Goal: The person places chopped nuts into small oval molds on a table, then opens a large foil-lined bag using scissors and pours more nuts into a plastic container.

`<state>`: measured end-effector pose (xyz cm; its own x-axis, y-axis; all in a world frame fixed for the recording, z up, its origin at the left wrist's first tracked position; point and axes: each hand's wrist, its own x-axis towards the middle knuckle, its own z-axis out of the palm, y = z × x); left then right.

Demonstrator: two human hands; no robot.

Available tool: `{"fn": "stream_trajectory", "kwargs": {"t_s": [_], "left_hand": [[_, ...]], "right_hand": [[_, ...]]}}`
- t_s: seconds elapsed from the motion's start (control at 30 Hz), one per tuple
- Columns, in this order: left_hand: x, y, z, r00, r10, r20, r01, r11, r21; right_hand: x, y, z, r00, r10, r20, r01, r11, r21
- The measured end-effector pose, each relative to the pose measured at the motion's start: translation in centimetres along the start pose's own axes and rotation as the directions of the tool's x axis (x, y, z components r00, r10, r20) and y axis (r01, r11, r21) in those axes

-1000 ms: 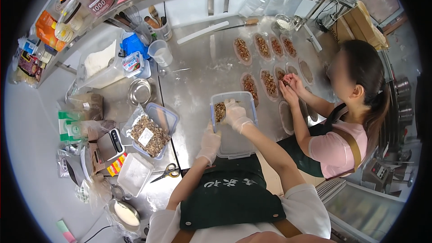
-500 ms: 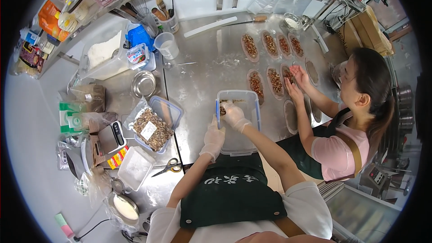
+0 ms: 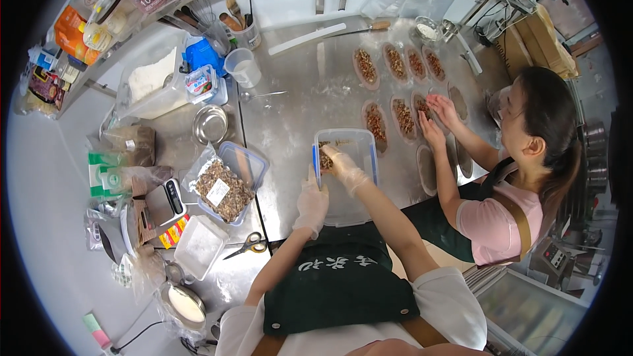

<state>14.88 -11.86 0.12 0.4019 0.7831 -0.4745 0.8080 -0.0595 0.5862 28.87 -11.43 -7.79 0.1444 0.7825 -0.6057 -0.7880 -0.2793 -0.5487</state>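
A clear plastic container point(image 3: 344, 214) stands at the front of the steel table, with chopped nut mix point(image 3: 326, 160) gathered in its far left part. My left hand point(image 3: 311, 204), in a see-through glove, grips the container's left wall. Inside it, my gloved right hand point(image 3: 343, 166) reaches into the mix, its fingers drawn together on some of it; the fingertips are partly hidden. Just to the right lie oval brownish dough pieces, several topped with the same kind of mix, such as this topped dough piece point(image 3: 375, 125) and a bare dough piece point(image 3: 426, 170).
A co-worker point(image 3: 508, 191) on the right has both hands over a dough piece. To the left are a bag of chopped nuts point(image 3: 224, 190) in a tub, scissors point(image 3: 247, 244), a metal bowl point(image 3: 211, 124) and a scale point(image 3: 166, 202). A long knife point(image 3: 359, 31) lies at the back.
The container has shifted slightly left. My right hand has turned a little, with more of the nut mix showing beneath its fingers. The co-worker's hands have moved slightly over the dough.
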Motion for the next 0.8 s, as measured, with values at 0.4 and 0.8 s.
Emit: {"fn": "stream_trajectory", "kwargs": {"t_s": [0.4,0.8], "left_hand": [[0.7,-1.9,0.4,0.997,-0.056,-0.062,0.052,0.996,-0.067],[1.7,-2.7,1.9,0.989,-0.069,-0.129,0.061,0.996,-0.06]], "right_hand": [[-0.2,-0.3,-0.4,0.961,0.013,-0.277,-0.054,0.989,-0.139],[-0.3,-0.3,-2.5,0.994,0.058,-0.088,-0.045,0.988,0.148]]}}
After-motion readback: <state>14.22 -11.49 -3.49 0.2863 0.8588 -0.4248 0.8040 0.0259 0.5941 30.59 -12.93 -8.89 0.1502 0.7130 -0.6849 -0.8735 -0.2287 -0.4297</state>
